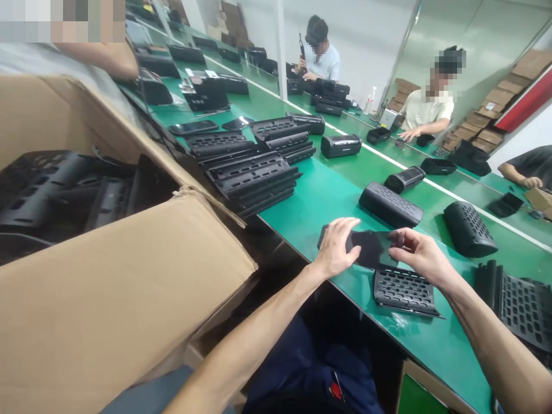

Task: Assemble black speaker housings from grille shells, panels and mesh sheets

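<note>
Head view: hands (377, 250) seemingly pinching sheet (371, 248)

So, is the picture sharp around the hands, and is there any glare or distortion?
Head view: the left hand and right hand on the thin black sheet are fairly sharp; soft glare lies on the green table; the wide lens bends and tilts the table edge; far workers look softer, their faces blurred out.
</note>
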Demonstrator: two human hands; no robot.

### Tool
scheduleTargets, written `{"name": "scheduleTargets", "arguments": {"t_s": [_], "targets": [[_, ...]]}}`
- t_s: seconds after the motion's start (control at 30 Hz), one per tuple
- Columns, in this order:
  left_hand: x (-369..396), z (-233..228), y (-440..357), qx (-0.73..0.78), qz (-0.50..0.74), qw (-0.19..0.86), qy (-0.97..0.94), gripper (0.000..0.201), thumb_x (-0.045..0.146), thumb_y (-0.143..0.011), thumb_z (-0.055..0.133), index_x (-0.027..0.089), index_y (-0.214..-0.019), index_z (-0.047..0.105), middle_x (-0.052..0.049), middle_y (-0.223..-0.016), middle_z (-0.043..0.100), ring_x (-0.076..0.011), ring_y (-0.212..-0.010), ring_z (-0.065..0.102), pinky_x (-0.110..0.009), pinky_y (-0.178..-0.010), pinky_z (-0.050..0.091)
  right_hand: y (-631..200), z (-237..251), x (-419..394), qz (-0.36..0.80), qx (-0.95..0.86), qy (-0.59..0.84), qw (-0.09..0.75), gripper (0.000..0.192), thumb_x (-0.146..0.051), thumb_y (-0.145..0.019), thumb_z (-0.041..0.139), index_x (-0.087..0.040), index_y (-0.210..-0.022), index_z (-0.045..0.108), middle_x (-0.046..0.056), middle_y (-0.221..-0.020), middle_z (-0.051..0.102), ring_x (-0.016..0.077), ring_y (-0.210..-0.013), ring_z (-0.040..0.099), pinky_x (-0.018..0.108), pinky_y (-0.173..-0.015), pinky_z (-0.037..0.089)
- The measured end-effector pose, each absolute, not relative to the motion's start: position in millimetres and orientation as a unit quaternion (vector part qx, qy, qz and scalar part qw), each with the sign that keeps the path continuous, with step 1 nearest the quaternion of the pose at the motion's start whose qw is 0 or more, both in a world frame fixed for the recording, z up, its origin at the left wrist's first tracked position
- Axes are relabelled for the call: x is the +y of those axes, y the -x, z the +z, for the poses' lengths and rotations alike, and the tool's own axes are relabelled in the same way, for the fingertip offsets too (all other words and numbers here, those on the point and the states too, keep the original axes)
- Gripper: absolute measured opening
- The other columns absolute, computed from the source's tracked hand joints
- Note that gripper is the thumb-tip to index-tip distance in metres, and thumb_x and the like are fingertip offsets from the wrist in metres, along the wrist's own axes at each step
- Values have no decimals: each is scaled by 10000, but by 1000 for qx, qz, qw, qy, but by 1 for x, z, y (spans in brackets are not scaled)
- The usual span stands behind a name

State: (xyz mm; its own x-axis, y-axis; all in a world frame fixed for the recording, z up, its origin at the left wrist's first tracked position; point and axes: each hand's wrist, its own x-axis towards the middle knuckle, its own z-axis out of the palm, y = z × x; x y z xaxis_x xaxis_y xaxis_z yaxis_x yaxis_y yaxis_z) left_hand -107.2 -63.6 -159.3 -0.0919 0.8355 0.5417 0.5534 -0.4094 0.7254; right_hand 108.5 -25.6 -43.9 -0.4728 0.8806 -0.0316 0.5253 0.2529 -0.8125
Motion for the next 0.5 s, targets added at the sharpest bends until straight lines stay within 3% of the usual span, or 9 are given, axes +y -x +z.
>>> {"name": "scheduleTargets", "arguments": {"t_s": [0.1, 0.17, 0.27, 0.4, 0.5], "targets": [[-57, -143, 89, 470, 521, 262, -663, 103, 235, -841, 686, 204, -936, 711, -88, -1143, 756, -295, -1160, 641, -457, -1069, 476, -132, -38, -40, 409, -739, 484, 230, 389, -554, -757, 792, -200, -825, 647, 4, -767, 627, 173, -710, 572, 310, -677, 480], [-58, -135, 78, 448, 509, 345, -649, 102, 300, -871, 654, 203, -862, 685, -36, -910, 750, -227, -900, 680, -360, -870, 532, -152, -38, -48, 402, -723, 509, 237, 414, -588, -776, 784, -198, -814, 651, 16, -761, 648, 183, -711, 583, 307, -662, 481], [-64, -129, 60, 468, 444, 383, -661, 148, 363, -868, 662, 217, -880, 686, 9, -807, 717, -187, -742, 652, -301, -720, 494, -185, -51, -58, 405, -697, 552, 215, 440, -628, -817, 725, -192, -832, 663, 35, -771, 692, 202, -690, 613, 313, -628, 487], [-75, -131, 36, 549, 299, 294, -723, 141, 368, -898, 684, 254, -981, 690, 14, -780, 727, -227, -786, 705, -318, -742, 472, -221, -86, -64, 277, -713, 630, 134, 385, -596, -826, 665, -226, -726, 624, 6, -644, 660, 203, -596, 597, 303, -552, 424], [-83, -135, 28, 609, 253, 234, -715, 293, 402, -904, 712, 237, -1139, 653, -7, -819, 736, -260, -839, 734, -332, -746, 469, -237, -110, -64, 193, -695, 680, 132, 342, -544, -772, 706, -257, -688, 540, -6, -597, 619, 222, -600, 604, 307, -547, 377]]}}
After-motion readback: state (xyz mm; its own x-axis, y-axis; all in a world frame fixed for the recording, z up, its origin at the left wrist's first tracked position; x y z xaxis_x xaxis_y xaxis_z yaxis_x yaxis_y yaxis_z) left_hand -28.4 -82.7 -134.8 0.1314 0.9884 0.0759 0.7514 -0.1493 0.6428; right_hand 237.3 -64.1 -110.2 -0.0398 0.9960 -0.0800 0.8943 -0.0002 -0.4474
